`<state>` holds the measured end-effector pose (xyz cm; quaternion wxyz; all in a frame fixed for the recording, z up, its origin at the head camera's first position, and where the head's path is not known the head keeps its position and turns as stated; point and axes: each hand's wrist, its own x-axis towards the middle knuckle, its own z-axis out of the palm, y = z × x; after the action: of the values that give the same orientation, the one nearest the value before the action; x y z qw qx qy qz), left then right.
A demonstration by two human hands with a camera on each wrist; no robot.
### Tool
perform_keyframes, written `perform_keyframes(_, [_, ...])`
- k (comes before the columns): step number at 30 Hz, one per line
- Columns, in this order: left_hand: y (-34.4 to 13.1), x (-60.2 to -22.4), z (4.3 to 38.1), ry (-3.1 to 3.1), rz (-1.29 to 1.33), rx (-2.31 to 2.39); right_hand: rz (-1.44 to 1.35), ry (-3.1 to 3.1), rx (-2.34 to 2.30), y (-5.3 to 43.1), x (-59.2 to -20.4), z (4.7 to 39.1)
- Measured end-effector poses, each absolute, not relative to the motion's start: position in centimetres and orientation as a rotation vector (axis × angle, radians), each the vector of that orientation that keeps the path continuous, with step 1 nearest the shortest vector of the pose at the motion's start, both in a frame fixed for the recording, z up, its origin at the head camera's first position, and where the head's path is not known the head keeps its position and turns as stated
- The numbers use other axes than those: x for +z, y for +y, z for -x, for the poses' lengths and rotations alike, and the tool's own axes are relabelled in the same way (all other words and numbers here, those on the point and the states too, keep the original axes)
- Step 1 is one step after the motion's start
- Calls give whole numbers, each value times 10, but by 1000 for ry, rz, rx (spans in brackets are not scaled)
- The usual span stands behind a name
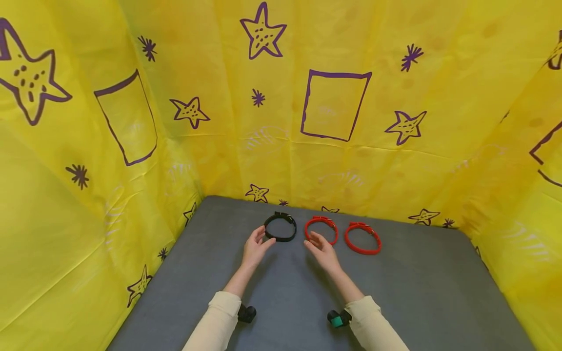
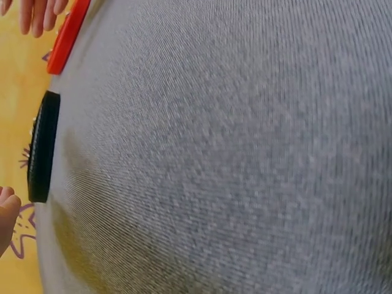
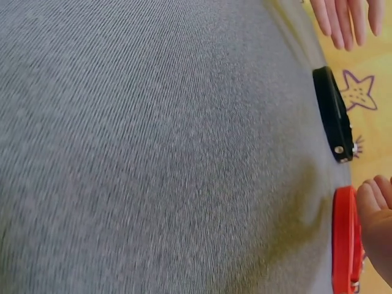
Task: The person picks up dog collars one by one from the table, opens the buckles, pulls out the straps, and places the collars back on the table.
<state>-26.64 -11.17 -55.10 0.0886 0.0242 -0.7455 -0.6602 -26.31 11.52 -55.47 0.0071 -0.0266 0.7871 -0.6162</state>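
Note:
Three buckled collars lie in a row near the far edge of the grey surface. The black collar (image 1: 281, 239) is leftmost, a red collar (image 1: 336, 234) sits in the middle, and a second red collar (image 1: 363, 251) is on the right. My left hand (image 1: 255, 247) hovers by the near left side of the black collar, fingers relaxed and holding nothing. By the middle red collar is my right hand (image 1: 323, 251), its loosely bent fingers overlapping the collar's near side in the head view. In the right wrist view the black collar (image 3: 334, 115) and a red collar (image 3: 344, 239) stand near the hands.
The grey cloth-covered surface (image 1: 281, 302) fills the lower middle. Yellow fabric walls (image 1: 210, 58) with purple stars and shapes enclose it at the back and sides. A dark wrist device (image 1: 247, 314) and another with a teal patch (image 1: 339, 319) are on the forearms.

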Motion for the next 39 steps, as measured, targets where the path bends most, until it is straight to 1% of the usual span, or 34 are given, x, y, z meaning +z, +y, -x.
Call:
perform_keyframes(14, [-116,-564,285,-2292,-239,-1870,52,2437,-1903,90,-564,281])
perform_keyframes(20, [-117,-572,291,-2252,-221,-1857,24,2404,-1906,82,-566,286])
perform_keyframes(30, [-114,-569,300,-2354,-304,-1855,5,2339,-1883,70,-567,292])
perform_keyframes(39, [-112,-570,303,-2409,-277,-1851,-9,2270,-1918,64,-568,297])
